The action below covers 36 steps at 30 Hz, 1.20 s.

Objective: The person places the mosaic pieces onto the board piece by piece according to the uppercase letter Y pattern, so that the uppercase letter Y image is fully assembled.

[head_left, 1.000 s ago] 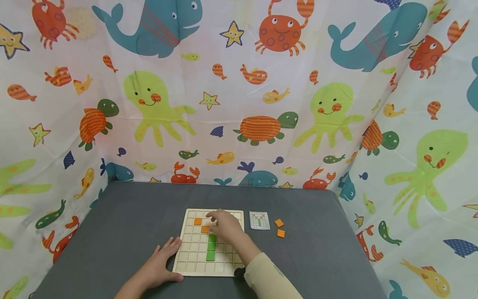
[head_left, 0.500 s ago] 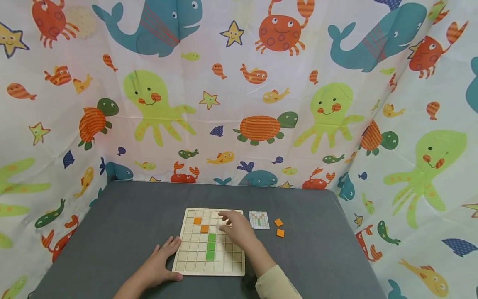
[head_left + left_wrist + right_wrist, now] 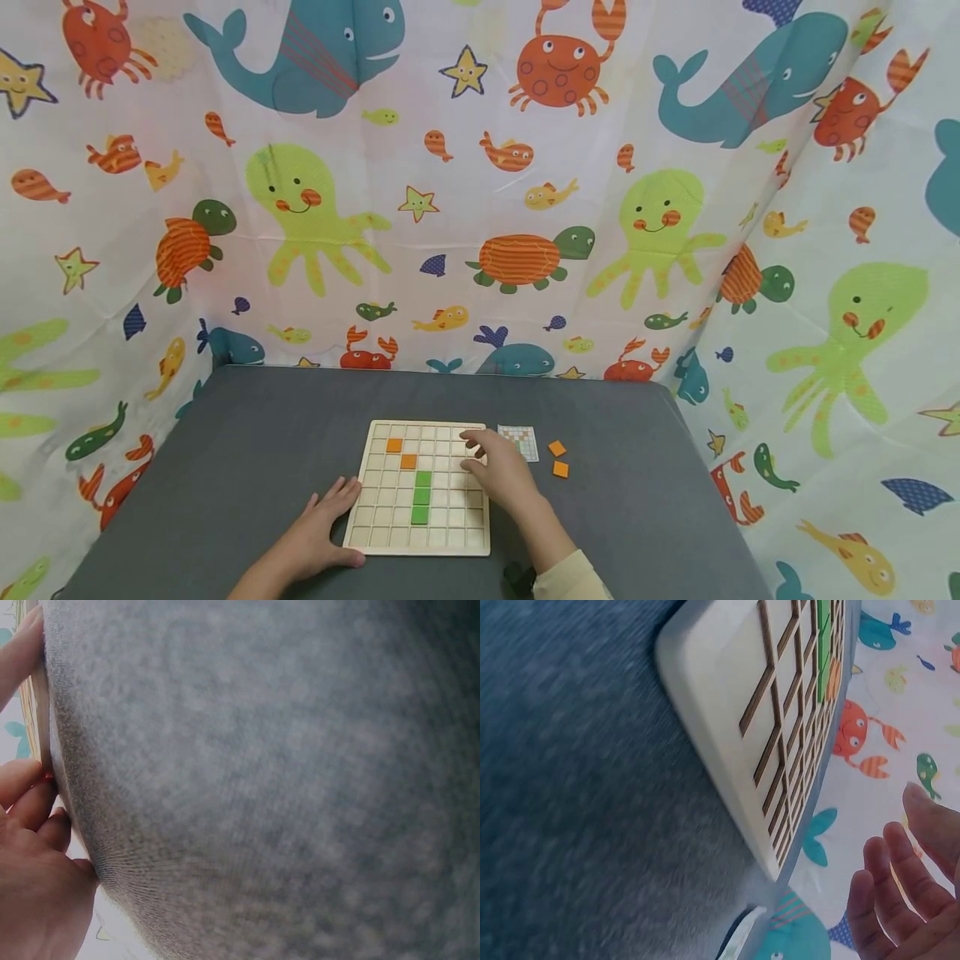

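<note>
A square wooden grid board [image 3: 450, 537] lies on the grey table. Three green square tiles [image 3: 422, 497] form a column in its cells, and two orange square tiles [image 3: 401, 453] sit diagonally above them to the left. The left hand [image 3: 324, 523] rests along the board's left edge, fingers extended and thumb at the near corner; the left wrist view shows its fingers [image 3: 34, 802] against the edge. Over the board's right side hovers the right hand [image 3: 504, 473], fingers loosely bent with nothing between them. In the right wrist view the fingers [image 3: 900, 889] are apart from the board.
Right of the board lies a small printed grid card [image 3: 527, 443], partly covered by the right hand. Two loose orange tiles [image 3: 558, 459] lie just beyond it. A curtain [image 3: 465, 167] printed with sea animals stands behind and beside the table [image 3: 637, 508].
The right hand has drawn back to the right from the upper middle of the board, uncovering the tiles and now overlapping the card. The left hand stays at the board's edge.
</note>
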Motion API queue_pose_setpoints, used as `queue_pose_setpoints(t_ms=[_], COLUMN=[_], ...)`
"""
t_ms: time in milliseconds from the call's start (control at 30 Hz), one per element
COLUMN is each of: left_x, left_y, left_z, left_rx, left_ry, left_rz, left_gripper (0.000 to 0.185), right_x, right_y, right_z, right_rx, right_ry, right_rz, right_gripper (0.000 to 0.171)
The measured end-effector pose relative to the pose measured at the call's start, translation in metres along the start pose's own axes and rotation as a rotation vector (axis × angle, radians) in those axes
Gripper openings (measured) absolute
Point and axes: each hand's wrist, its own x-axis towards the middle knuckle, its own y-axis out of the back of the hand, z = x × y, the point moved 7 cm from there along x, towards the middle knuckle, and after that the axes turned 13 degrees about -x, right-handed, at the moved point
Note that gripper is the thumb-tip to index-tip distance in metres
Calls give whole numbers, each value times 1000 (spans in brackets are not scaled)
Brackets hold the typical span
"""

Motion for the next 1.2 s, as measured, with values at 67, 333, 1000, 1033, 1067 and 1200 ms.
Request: queue_pose_setpoints(t_ms=[67,333,1000,1033,1067,1200], left_x=[0,1,-2,-2,-2,0], left_y=[0,0,-1,-1,-1,-1], left_z=[-1,-1,-1,-1,-1,-1], left_rx=[-1,14,0,1,-1,1], left_ry=[3,1,-28,-29,-28,-27], left_rz=[3,9,9,12,11,3], left_gripper=[120,120,120,120,119,119], right_x=[-3,-11,-27,-28,-29,-32], right_y=[0,1,23,25,26,33], right_z=[6,30,79,81,83,94], right_rx=[0,19,-24,-23,-19,4], right_ry=[-6,-76,-212,-217,-221,-250], right_rz=[-1,-5,73,81,88,115], right_gripper=[44,48,51,50,50,49])
